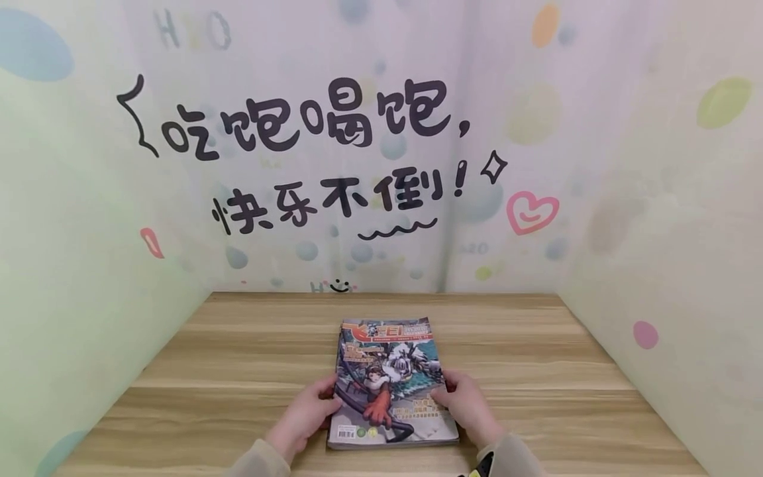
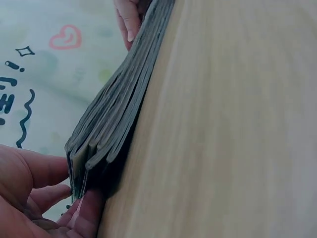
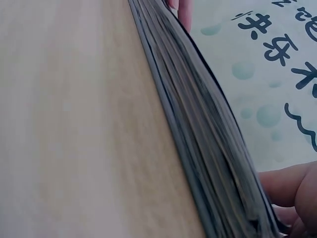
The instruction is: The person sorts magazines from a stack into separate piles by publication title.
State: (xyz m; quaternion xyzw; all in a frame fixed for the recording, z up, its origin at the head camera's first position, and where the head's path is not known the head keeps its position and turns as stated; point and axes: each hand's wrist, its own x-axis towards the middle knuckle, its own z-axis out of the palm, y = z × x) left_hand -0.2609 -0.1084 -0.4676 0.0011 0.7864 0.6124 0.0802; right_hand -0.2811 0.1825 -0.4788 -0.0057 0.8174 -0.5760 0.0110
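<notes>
A stack of magazines with a colourful illustrated cover on top lies near the front of the table. My left hand grips its left side, thumb on the cover edge. On the other side my right hand holds the stack, thumb over the cover. The left wrist view shows the layered page edges of the magazines, with the left fingers curled beneath a corner. In the right wrist view the stack runs diagonally past the right thumb.
The wood-grain table extends around the stack. Behind it stands a pale wall with black lettering and coloured spots, and similar pale walls close in both sides. A dark and yellow strap shows at the right sleeve.
</notes>
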